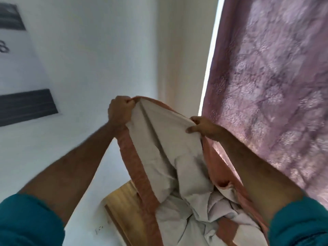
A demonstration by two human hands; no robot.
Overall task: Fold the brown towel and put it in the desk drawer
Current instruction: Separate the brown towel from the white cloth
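**Towel held up by its top edge in both hands; no fold made yet**

Head view. The left hand [120, 110] is fisted round one upper corner of the brown towel [165, 142]. The right hand [204, 127] pinches the same top edge further along, thumb on the near face. The left hand is slightly higher, and the edge sags between the two.

The towel hangs below both grips, its long axis running down toward the person. Its lower part is bunched over the wooden desk [122, 205]; contact with the desk cannot be confirmed. No drawer is in view. A pink curtain [266, 86] hangs behind the right arm.

Assessment: the slack lies below and between the hands, so the next move probably calls for drawing them apart before bringing the corners together.
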